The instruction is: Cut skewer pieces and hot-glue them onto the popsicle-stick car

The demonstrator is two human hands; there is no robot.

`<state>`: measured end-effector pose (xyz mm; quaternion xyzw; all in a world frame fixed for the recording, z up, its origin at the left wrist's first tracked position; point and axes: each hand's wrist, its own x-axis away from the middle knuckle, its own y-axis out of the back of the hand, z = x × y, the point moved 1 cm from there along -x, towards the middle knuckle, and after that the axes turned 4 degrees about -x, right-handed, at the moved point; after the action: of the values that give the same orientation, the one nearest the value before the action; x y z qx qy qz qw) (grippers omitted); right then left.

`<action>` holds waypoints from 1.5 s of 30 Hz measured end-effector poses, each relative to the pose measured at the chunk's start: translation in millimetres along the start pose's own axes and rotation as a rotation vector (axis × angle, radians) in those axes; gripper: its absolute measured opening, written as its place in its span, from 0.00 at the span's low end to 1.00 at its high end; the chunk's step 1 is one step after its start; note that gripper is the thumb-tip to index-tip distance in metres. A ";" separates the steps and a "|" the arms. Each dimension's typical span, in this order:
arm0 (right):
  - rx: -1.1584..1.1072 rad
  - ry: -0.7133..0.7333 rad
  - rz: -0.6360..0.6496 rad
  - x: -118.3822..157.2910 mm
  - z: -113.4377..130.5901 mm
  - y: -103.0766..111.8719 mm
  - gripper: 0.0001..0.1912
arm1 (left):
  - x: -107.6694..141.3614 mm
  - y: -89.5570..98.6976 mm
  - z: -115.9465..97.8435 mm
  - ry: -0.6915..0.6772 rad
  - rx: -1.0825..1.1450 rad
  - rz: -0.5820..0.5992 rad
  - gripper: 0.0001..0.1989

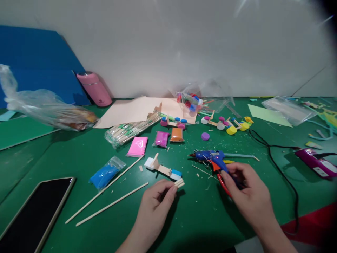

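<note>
Several short pale stick pieces (179, 183) are pinched between the thumb and fingers of my left hand (157, 203), their ends pointing right. Just beyond them lies a small wooden model (163, 169) with white and blue caps. My right hand (249, 195) has its fingers closed round the red-handled tool (223, 185), whose far end is hidden beside the glue gun. The blue glue gun (210, 155) lies on the table just beyond, nozzle to the left. Two long sticks (113, 203) lie left of my left hand.
A phone (37, 211) lies at the front left. Clay packets (138, 146), bagged sticks (131, 130) and small capped models (173, 122) are farther back. A black cord (285, 182) runs along the right to a purple power strip (317, 163). A pink bottle (95, 89) leans at the back.
</note>
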<state>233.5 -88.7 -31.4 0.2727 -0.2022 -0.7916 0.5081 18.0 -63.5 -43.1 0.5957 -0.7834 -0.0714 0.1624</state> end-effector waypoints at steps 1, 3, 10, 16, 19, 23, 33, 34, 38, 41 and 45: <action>0.066 0.024 -0.056 -0.2 -5.3 6.6 0.09 | -0.4 0.8 0.7 0.003 0.000 -0.005 0.10; 0.144 0.019 -0.074 -1.2 -15.3 15.1 0.12 | -0.8 2.6 2.3 0.011 0.014 -0.014 0.10; 0.214 -0.174 0.253 -16.4 -29.6 10.0 0.19 | 2.9 5.3 5.0 0.090 0.092 -0.020 0.11; 0.384 -0.201 0.340 -32.9 -29.2 10.1 0.13 | 3.6 4.9 4.6 0.115 0.150 -0.038 0.11; 0.117 -0.263 0.324 -33.2 -27.8 15.3 0.10 | 3.4 5.2 5.1 0.123 0.180 -0.049 0.11; -0.510 -0.400 0.416 -23.4 -14.8 21.1 0.17 | 3.3 5.2 3.7 0.159 0.224 -0.070 0.11; -0.528 -0.331 0.528 9.5 5.3 16.8 0.12 | 4.1 6.4 6.8 0.132 0.280 -0.115 0.11; -0.517 -0.328 0.514 12.4 6.1 17.0 0.13 | 4.0 6.7 6.8 0.126 0.275 -0.116 0.10; -0.532 -0.345 0.480 20.5 6.7 16.9 0.23 | 4.0 6.7 5.6 0.115 0.265 -0.115 0.10; -0.531 -0.333 0.504 22.4 2.8 15.1 0.23 | 4.2 6.1 4.7 0.118 0.261 -0.110 0.11; -0.503 -0.298 0.513 23.0 -2.5 12.7 0.20 | 4.4 5.7 4.1 0.125 0.261 -0.104 0.12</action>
<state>236.3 -114.9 -30.9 -0.0375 -0.1350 -0.6947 0.7055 10.4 -66.4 -44.5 0.6547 -0.7425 0.0600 0.1282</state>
